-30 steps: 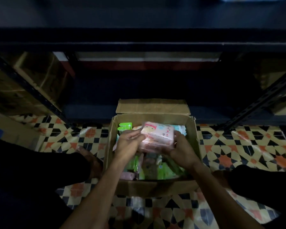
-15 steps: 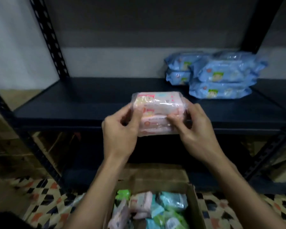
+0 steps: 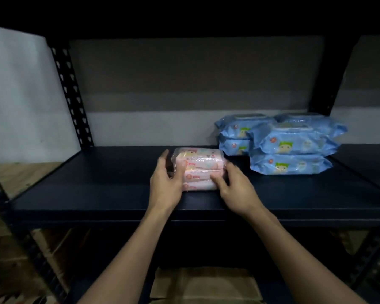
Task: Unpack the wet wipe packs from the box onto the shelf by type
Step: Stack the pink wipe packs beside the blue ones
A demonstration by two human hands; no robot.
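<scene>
Dark blue metal shelf [image 3: 97,194] spans mid-frame, grey wall behind. Stacked blue plastic wet wipe packs [image 3: 290,148] sit centre-right. Pink film-wrapped bundle of wet wipe packs [image 3: 198,170] rests on the shelf at centre; left hand [image 3: 166,185] and right hand [image 3: 235,189] grasp its ends, fingers curled.

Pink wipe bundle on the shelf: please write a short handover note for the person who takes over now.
Left hand and right hand: each grips one end of the pink wipe bundle.
Bundle: sits on the shelf, just left of the blue packs.
Done: blue packs stacked at the right.
Left: release the pink bundle; box contents are out of view.
</scene>
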